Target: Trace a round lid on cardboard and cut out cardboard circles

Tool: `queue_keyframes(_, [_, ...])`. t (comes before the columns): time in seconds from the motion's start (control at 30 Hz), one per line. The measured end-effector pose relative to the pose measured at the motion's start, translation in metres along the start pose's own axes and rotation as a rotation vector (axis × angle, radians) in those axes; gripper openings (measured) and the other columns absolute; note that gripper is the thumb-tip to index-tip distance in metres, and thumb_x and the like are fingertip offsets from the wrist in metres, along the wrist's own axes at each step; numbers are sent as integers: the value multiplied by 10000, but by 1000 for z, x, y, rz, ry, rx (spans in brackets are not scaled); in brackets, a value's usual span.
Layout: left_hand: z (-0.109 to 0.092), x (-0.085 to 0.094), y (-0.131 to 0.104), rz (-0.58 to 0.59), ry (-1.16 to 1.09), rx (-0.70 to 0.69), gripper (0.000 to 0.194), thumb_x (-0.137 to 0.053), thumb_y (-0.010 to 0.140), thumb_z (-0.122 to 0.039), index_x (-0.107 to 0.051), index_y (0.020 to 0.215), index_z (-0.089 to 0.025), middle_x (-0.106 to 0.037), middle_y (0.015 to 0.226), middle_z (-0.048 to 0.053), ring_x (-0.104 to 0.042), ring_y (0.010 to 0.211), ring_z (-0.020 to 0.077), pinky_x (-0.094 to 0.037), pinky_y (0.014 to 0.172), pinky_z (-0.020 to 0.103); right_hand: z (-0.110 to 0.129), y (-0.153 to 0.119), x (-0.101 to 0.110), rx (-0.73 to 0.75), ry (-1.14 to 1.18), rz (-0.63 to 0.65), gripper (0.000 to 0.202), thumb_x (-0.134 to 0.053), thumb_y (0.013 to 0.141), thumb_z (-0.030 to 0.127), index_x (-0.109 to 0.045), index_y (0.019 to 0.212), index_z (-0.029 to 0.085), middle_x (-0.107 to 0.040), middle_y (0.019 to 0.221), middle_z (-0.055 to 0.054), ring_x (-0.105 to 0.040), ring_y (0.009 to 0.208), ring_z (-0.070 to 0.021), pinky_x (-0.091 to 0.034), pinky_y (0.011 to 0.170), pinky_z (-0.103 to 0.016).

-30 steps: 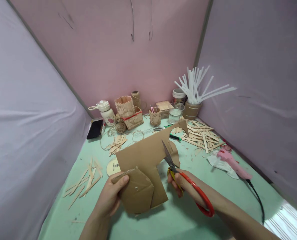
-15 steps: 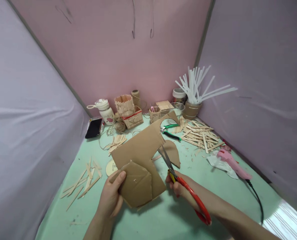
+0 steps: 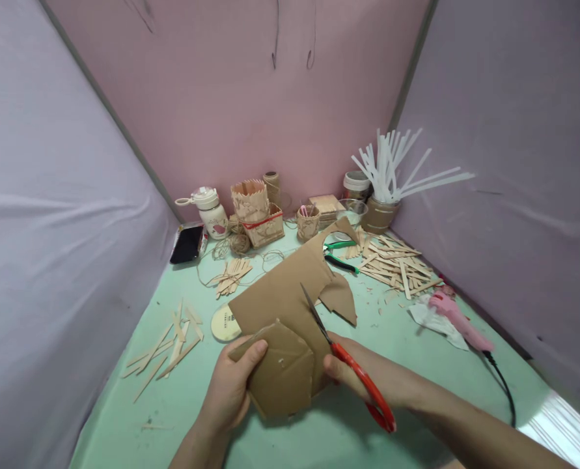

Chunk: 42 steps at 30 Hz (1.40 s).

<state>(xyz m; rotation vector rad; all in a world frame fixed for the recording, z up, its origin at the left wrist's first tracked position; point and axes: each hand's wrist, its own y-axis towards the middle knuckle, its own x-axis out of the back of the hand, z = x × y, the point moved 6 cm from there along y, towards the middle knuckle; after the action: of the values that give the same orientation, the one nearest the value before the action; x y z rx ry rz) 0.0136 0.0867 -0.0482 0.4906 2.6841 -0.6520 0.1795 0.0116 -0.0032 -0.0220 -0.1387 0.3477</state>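
Observation:
My left hand [image 3: 241,378] is closed on a small many-sided cardboard piece [image 3: 282,374] and a larger cardboard sheet [image 3: 284,286], its thumb on top. The small piece overlaps the sheet's near part. The sheet has a curved notch at its far right end. In my right hand [image 3: 353,365] is a pair of red-handled scissors [image 3: 365,384], with one dark blade visible over the sheet; where the other blade lies is hidden. Beyond the blade, a loose cardboard offcut [image 3: 340,298] rests on the green table. A round cream lid-like disc [image 3: 225,324] shows beside the sheet's left edge.
Wooden sticks [image 3: 397,264] lie heaped at right, with more sticks [image 3: 167,345] at left. A pink glue gun [image 3: 460,320] sits right on white tissue. Green-handled pliers [image 3: 341,256], a twine ball [image 3: 239,243], a white bottle [image 3: 212,213] and a phone [image 3: 188,245] are farther back.
The scissors have moved left, from beside the cardboard to over it, and more of the blades is hidden. My left hand and the cardboard have shifted slightly right in view, as has the background.

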Motion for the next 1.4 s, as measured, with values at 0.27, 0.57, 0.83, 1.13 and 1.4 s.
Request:
queue_keyframes(0.27, [-3,-1,-3,46,101,13,319,-799,687,-382,-765,867,-121,-746,751,95,-669,659,194,-530,628,270,-12,-4,11,-245,-322,-212,472,-360,959,470,-505,610,188,-552,541,-2,-490,505,-131,-397,500,-242])
queue_keyframes(0.57, [-5,1,-1,10,162,7,354,-802,672,-414,-765,866,-120,-743,740,93,-648,633,182,-514,607,265,-27,-2,11,-354,-338,-349,446,-303,939,445,-306,548,231,-356,448,41,-355,419,-100,-253,435,-248])
queue_keyframes(0.83, [-2,3,-4,119,380,25,335,-755,728,-427,-757,855,-118,-740,771,93,-634,694,191,-487,626,261,-16,-2,17,-248,-337,-327,478,-286,921,574,-362,617,213,-427,582,11,-392,533,-128,-301,471,-246])
queue_keyframes(1.13, [5,0,-2,95,255,59,346,-783,690,-431,-743,803,-106,-734,754,108,-631,670,192,-484,617,268,-24,6,25,-360,-432,-337,469,-324,914,505,-282,542,222,-268,493,49,-255,466,-95,-196,443,-248])
queue_keyframes(1.4, [2,-2,5,71,215,149,407,-762,697,-471,-709,895,-119,-736,825,110,-665,753,216,-508,675,291,-24,-25,63,-406,-373,-576,508,-261,909,591,-361,564,232,-346,458,42,-356,410,-112,-249,412,-240])
